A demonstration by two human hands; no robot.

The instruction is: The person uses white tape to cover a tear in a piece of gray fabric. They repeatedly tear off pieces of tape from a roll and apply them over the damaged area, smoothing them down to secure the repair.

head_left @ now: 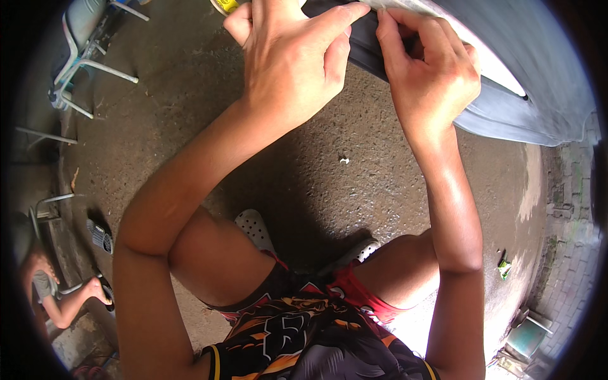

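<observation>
A grey vehicle body (515, 121) with a bright, curved, lamp-like panel (494, 61) fills the upper right. My left hand (297, 52) is raised at the top centre, its index finger stretched towards the edge of the panel and the other fingers bent. My right hand (430, 61) is just to its right, thumb and index finger pinched together at the same edge. Whether a thin thing lies between these fingertips cannot be told. Below both hands a dark lower part of the body (365, 52) shows. A yellow round thing (228, 5) is partly hidden behind my left hand.
Metal-legged chairs (85, 57) stand at the left on wet, rough concrete ground (361, 190). A seated person (61, 294) is at the lower left, near a dark slipper (99, 235). A green wrapper (504, 266) lies at the right, by a block wall (565, 266).
</observation>
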